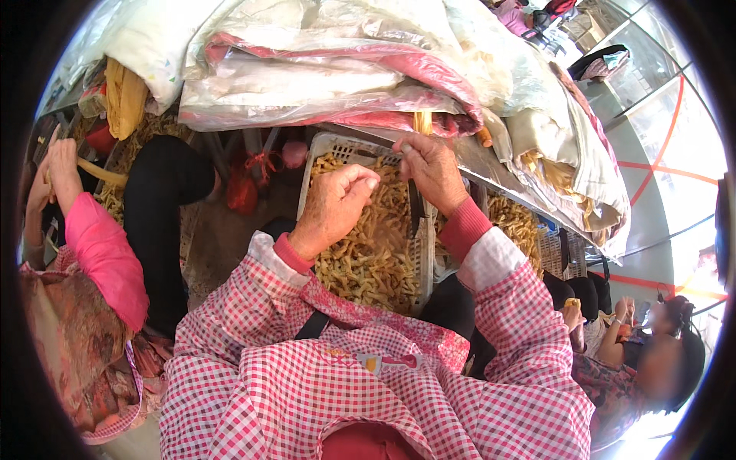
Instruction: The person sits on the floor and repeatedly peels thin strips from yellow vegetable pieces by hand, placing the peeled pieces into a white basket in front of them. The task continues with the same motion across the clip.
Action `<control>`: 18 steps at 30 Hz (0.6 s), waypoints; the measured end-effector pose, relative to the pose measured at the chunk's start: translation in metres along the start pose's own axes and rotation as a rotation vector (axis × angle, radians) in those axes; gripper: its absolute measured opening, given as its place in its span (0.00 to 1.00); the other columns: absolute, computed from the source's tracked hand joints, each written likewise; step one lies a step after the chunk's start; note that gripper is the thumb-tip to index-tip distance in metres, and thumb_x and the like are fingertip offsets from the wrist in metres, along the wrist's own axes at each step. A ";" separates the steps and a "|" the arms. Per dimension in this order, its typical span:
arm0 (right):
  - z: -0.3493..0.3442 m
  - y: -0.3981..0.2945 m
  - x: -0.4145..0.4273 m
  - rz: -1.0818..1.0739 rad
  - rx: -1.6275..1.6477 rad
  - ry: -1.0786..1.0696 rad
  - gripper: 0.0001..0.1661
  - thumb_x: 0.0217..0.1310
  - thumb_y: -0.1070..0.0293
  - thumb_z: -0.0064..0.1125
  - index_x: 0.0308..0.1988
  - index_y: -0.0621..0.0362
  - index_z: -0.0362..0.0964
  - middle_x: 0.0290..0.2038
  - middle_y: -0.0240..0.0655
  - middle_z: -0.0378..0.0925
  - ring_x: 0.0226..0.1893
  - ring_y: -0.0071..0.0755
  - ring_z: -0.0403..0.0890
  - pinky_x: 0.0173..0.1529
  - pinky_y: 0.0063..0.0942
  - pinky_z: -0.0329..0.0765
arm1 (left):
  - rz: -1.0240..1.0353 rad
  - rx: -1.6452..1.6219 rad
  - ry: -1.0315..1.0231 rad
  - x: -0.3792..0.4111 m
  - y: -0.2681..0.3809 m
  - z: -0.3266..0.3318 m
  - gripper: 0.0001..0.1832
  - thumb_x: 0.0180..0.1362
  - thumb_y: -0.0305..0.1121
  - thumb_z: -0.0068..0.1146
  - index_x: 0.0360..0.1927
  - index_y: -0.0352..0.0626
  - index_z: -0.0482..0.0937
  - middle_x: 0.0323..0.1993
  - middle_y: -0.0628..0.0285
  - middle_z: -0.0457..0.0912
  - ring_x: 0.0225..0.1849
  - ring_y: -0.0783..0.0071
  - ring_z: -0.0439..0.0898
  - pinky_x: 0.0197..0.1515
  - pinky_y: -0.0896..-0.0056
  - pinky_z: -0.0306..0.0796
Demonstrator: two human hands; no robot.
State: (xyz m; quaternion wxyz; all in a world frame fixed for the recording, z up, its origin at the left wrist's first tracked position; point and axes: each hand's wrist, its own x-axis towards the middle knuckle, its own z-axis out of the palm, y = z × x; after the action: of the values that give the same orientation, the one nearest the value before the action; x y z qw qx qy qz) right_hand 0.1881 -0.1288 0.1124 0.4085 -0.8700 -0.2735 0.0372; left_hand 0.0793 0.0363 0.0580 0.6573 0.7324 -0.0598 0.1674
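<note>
A white plastic crate [426,253] stands in front of me, filled with short, yellowish-brown knotted pieces [368,259]. Above its left part is my left hand [339,207], its fingers curled and thumb against the forefinger. My right hand [428,169] hovers over the crate's far right corner, fingers bent and thumb pressed to the forefinger. Whether either hand pinches a thin strip cannot be told. Just beyond my right hand, a yellow strip bundle [423,122] pokes out from under folded cloth and clear plastic sheeting [299,86]. A dark strap or blade-like piece lies along the crate's right side.
Past the crate runs a metal table edge [489,178] under the covers. At left, a co-worker's hands [60,167] and pink sleeve are near a long yellow strip [102,172]. Red bags [241,192] hang below the table. More filled crates [512,224] and co-workers are at right.
</note>
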 end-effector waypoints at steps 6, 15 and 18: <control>-0.017 0.004 0.054 -0.061 -0.536 0.198 0.27 0.52 0.54 0.66 0.44 0.67 0.76 0.49 0.58 0.74 0.53 0.61 0.73 0.56 0.46 0.71 | -0.022 -0.168 0.029 -0.001 0.003 0.008 0.11 0.63 0.32 0.52 0.39 0.34 0.81 0.27 0.63 0.83 0.26 0.78 0.80 0.30 0.75 0.73; -0.021 0.048 0.138 -0.147 -1.055 0.272 0.24 0.61 0.56 0.48 0.53 0.54 0.76 0.53 0.45 0.77 0.55 0.49 0.76 0.61 0.44 0.69 | -0.112 -0.198 -0.018 0.006 -0.019 0.008 0.11 0.64 0.33 0.52 0.38 0.33 0.80 0.25 0.64 0.81 0.25 0.82 0.77 0.30 0.77 0.70; -0.031 0.063 0.139 -0.386 -1.224 0.215 0.25 0.62 0.53 0.47 0.54 0.52 0.74 0.55 0.45 0.76 0.57 0.50 0.75 0.61 0.44 0.68 | -0.203 -0.264 -0.096 0.001 -0.019 0.011 0.11 0.67 0.30 0.48 0.41 0.34 0.79 0.32 0.65 0.82 0.27 0.82 0.77 0.32 0.79 0.73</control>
State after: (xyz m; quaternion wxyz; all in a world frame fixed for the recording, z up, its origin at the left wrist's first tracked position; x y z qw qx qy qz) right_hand 0.3432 -0.1125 0.1093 -0.1365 -0.8796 -0.3542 -0.2868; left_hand 0.0877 0.0281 0.0400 0.7578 0.6489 -0.0384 0.0558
